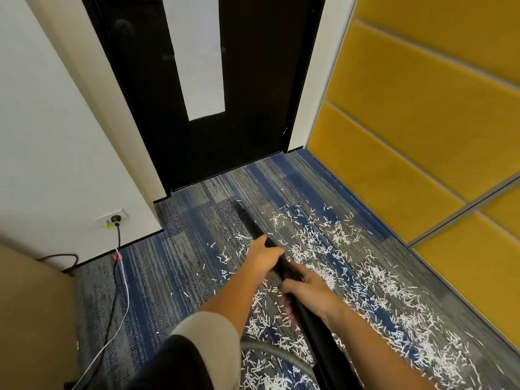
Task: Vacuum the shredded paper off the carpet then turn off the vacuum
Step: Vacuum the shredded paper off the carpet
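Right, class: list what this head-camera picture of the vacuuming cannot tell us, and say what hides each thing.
Head view:
- Vacuum body and its switch: outside the frame; only the wand and hose show.
- Nozzle opening: turned away from the camera and small.
- Shredded paper beneath the left hand, right hand and arms: covered by them.

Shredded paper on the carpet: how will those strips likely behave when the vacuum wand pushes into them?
The shredded paper lies as small, thin, separate strips, so it is probably very light and easily scattered or lifted. The strips look flimsy rather than stiff; some may cling in the textured carpet. The vacuum wand is narrow, so each pass likely clears little.
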Tool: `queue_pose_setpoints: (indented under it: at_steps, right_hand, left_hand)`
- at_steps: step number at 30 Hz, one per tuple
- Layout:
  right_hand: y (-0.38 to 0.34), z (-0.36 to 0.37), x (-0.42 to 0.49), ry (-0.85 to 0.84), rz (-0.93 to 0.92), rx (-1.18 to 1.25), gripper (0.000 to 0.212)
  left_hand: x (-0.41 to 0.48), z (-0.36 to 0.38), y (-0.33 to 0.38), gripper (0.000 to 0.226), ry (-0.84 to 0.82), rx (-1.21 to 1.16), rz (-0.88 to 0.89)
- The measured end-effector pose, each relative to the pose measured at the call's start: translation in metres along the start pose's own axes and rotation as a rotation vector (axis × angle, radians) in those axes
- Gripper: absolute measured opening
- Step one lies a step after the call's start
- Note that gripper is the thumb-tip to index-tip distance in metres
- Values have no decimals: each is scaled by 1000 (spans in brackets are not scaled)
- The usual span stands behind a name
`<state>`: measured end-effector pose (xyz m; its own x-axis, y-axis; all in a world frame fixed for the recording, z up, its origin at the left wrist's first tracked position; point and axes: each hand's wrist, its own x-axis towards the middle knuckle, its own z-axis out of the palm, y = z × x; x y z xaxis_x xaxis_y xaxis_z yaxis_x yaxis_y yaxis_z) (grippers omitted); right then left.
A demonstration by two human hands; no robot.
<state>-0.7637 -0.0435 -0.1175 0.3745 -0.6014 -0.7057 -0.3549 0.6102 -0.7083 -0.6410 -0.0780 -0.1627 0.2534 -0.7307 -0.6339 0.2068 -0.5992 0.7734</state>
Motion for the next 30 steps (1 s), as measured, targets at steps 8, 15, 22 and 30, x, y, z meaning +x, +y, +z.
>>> queue_pose_setpoints:
  at_steps: [8,15,22,30]
  right_hand:
    - [-11,13,13,8,-13,-57,32]
    - [-16,4,20,25,-2,-25,33]
    - [-6,-30,-1,-18,-18,-107,31]
    - [19,-90,-36,-152,-22,-280,36]
  left_hand:
    - [14,-13,6,33,-88,-7,-199]
    - [20,-8,16,15,-126,83,-202]
    - [0,27,4,30,-102,13,-213]
    - [-40,77,-24,41,-72,-179,-235]
